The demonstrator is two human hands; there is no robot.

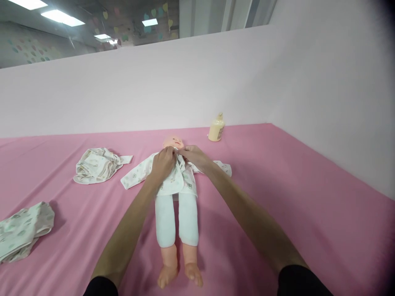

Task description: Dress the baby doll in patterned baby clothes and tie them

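Observation:
A baby doll (168, 257) lies on its back, head away from me, its bare feet toward me. It wears a white printed baby jacket (173, 183) with the sleeves spread to both sides, and white pants (165, 218). My left hand (165, 160) is closed on the jacket's front near the neckline. Close beside it, the fingers of my right hand (193, 155) pinch the jacket's cloth just under the doll's chin. The exact bit of cloth between my fingertips is too small to make out.
A crumpled printed cloth (98, 165) lies left of the doll, and a folded printed cloth (26, 230) sits nearer at the left edge. A pale yellow pump bottle (216, 129) stands at the back. White padded walls (138, 90) border the pink sheet (247, 197) behind and right.

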